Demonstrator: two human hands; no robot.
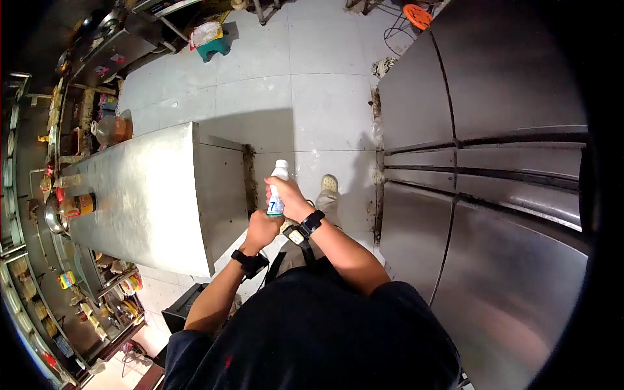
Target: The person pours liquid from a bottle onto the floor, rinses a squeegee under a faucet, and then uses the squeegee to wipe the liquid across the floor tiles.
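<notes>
A white bottle (279, 172) with a blue and green label is held upright-looking in front of my body, over the floor. My right hand (292, 197) is wrapped round its middle. My left hand (263, 229) is closed at the bottle's lower end, by the green edge of the label; its fingers are partly hidden. Dark bands with small devices sit on both wrists.
A steel counter (140, 201) stands on the left, with a jar (84, 204) at its far edge. Tall steel cabinets (500, 260) line the right. A green stool (211, 49) and an orange item (417, 17) are farther off on the tiled floor (325, 104).
</notes>
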